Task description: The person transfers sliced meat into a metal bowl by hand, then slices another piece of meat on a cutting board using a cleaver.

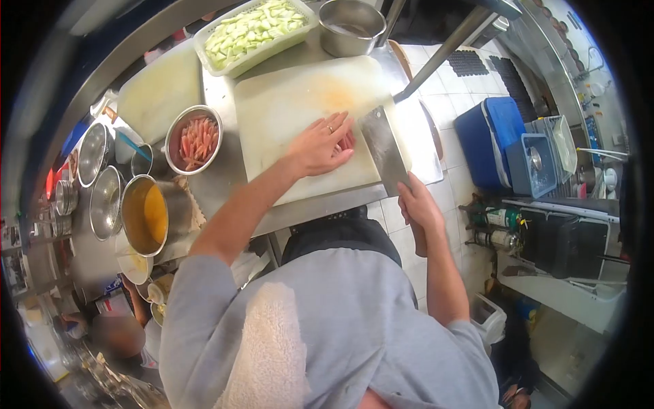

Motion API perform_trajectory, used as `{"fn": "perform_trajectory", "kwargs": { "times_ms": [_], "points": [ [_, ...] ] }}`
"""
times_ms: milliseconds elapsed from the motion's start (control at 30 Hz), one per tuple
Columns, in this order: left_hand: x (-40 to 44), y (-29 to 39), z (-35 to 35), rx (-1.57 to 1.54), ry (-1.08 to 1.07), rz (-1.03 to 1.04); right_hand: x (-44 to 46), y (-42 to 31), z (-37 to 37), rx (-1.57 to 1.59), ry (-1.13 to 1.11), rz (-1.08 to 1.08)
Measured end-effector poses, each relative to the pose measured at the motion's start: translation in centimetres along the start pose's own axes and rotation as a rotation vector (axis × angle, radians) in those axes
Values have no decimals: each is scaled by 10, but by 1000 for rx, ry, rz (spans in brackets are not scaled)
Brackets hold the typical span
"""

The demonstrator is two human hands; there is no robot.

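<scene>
My left hand (321, 145) lies over some reddish-pink strips (347, 141) on the white cutting board (279, 102), its fingers curved round them near the board's right part. In my right hand (421, 208) is the handle of a wide cleaver (385, 146). The cleaver's blade lies over the board's right edge, a little to the right of my left hand and apart from it. Left of the board, a metal bowl (171, 151) holds similar pink-red strips. What lies under my left palm is hidden.
A basket (308, 28) of pale green slices and a steel pot (353, 49) stand behind the board. Further left are another board (160, 92), metal bowls and a pot (178, 211) with yellow-orange contents. At lower left is another person (122, 335). A blue cooler (487, 146) stands right.
</scene>
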State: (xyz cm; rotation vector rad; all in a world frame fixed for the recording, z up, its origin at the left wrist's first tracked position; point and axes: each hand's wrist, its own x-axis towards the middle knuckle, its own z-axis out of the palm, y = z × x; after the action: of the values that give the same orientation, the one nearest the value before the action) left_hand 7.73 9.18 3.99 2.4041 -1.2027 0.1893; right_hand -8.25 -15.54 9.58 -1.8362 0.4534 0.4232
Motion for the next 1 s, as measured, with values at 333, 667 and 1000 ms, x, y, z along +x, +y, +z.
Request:
{"fn": "perform_trajectory", "kwargs": {
  "times_ms": [333, 667, 1000],
  "points": [
    [3, 5, -10, -156, -211, -11, 6, 0, -14, -40, -74, 14],
    [7, 0, -16, -294, -53, -119, 21, -2, -46, -318, -128, -114],
    [41, -3, -7, -201, -370, -42, 33, 13, -58, -101, -213, -27]
  ]
}}
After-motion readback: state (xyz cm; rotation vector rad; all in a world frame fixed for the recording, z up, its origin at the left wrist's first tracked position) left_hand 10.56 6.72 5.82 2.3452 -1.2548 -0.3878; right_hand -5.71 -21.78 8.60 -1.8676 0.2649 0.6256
